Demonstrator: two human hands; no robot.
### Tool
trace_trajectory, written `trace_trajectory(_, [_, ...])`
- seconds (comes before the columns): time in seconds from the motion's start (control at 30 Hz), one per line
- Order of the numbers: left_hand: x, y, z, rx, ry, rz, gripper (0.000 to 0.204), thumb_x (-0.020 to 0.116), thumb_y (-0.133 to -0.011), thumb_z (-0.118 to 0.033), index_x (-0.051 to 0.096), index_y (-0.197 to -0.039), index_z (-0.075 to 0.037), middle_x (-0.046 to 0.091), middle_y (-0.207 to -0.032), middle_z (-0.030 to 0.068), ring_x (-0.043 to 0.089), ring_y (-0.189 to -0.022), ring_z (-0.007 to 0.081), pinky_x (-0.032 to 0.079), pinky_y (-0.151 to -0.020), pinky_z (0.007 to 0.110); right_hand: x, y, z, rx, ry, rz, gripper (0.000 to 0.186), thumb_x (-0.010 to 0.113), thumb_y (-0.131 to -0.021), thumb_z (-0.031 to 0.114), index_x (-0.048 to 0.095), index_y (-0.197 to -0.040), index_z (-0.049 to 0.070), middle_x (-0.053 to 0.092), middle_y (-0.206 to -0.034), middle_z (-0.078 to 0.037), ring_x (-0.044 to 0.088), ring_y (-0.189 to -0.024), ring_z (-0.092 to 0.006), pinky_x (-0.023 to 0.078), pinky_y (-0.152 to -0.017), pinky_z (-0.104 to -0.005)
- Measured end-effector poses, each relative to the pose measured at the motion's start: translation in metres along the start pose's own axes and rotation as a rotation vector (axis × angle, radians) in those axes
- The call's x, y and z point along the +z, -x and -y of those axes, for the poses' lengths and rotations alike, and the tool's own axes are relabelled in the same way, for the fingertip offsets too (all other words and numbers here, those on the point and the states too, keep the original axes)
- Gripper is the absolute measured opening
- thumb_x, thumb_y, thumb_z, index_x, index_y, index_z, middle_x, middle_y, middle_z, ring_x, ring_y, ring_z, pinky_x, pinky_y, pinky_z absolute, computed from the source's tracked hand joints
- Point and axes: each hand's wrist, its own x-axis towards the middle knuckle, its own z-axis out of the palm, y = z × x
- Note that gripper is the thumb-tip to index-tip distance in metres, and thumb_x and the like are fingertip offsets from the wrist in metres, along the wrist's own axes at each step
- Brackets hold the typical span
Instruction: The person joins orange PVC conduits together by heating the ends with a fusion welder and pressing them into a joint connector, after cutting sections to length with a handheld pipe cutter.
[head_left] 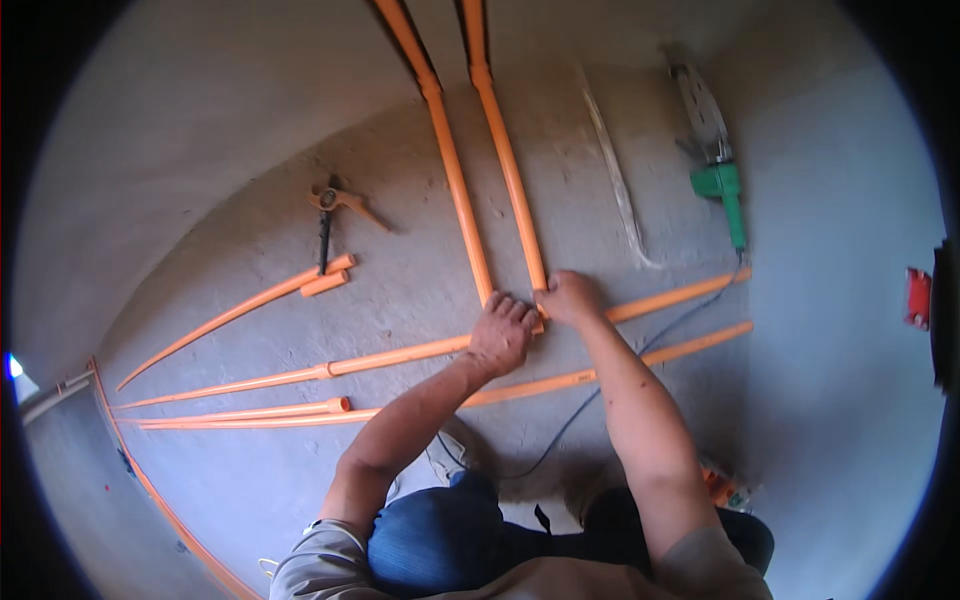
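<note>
Two long orange pipes come down side by side from the far wall across the grey floor, a left pipe (457, 190) and a right pipe (512, 185). Both of my hands are at their near ends, above an orange pipe lying crosswise (405, 354). My left hand (502, 333) is closed over the crosswise pipe, beside the left pipe's end. Curled fingers of my right hand (573, 297) grip the right pipe near its end. A small orange fitting (540, 326) shows between the hands; their fingers partly hide the joint.
A green-handled heating tool (720, 185) lies at far right, its cable (570, 425) crossing the pipes toward my legs. A pipe cutter (328, 205) rests at left near a short pipe piece (324, 284). Another crosswise pipe (530, 386) lies closer to me. A pale strip (612, 165) lies beyond my right hand.
</note>
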Motion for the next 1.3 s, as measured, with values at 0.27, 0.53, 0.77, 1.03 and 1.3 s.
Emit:
trace_trajectory(0.27, [-0.007,-0.003,-0.002,-0.021,0.041,0.007,0.026,0.068,-0.079,-0.017,0.068,-0.102,-0.006,0.068,-0.101,0.0099,0.062,-0.102,0.0286,0.04,-0.105,0.045,0.008,0.002,0.008,0.028,0.061,-0.145,0.044,0.073,-0.082,0.045,0.07,-0.084,0.001,0.073,-0.087,-0.023,0.071,-0.087,-0.0404,0.056,-0.08,-0.0477])
trace_trajectory(0.53, [-0.004,-0.006,-0.005,-0.005,0.045,-0.008,0.022,0.065,-0.083,-0.016,0.068,-0.102,-0.005,0.069,-0.103,0.0104,0.063,-0.104,0.0288,0.041,-0.104,0.044,0.007,0.003,0.008,0.092,0.045,-0.099,0.043,0.07,-0.086,0.044,0.069,-0.096,0.002,0.073,-0.097,-0.023,0.07,-0.095,-0.0403,0.055,-0.085,-0.0482])
trace_trajectory(0.77, [0.002,0.001,0.001,0.005,0.06,-0.028,0.025,0.062,-0.084,-0.017,0.068,-0.105,-0.005,0.069,-0.105,0.0109,0.063,-0.106,0.0283,0.039,-0.108,0.045,0.005,0.004,0.016,0.137,0.023,-0.014,0.045,0.066,-0.093,0.046,0.067,-0.103,0.001,0.073,-0.104,-0.023,0.07,-0.1,-0.0398,0.055,-0.088,-0.0486])
trace_trajectory(1.03, [-0.004,0.0,-0.001,-0.005,0.046,0.041,0.022,0.056,-0.092,-0.017,0.068,-0.104,-0.004,0.068,-0.107,0.0118,0.062,-0.11,0.0275,0.037,-0.11,0.044,0.006,0.004,0.017,0.129,0.068,-0.033,0.049,0.064,-0.094,0.049,0.066,-0.107,0.002,0.072,-0.107,-0.023,0.069,-0.103,-0.0406,0.054,-0.088,-0.0497])
trace_trajectory(1.3, [0.0,0.001,0.001,-0.007,0.054,-0.011,0.024,0.06,-0.084,-0.015,0.068,-0.104,-0.005,0.068,-0.104,0.0106,0.062,-0.107,0.0277,0.039,-0.107,0.044,0.007,0.005,0.016,0.144,0.014,-0.012,0.046,0.063,-0.095,0.049,0.065,-0.106,0.005,0.072,-0.106,-0.021,0.069,-0.102,-0.0403,0.054,-0.087,-0.05])
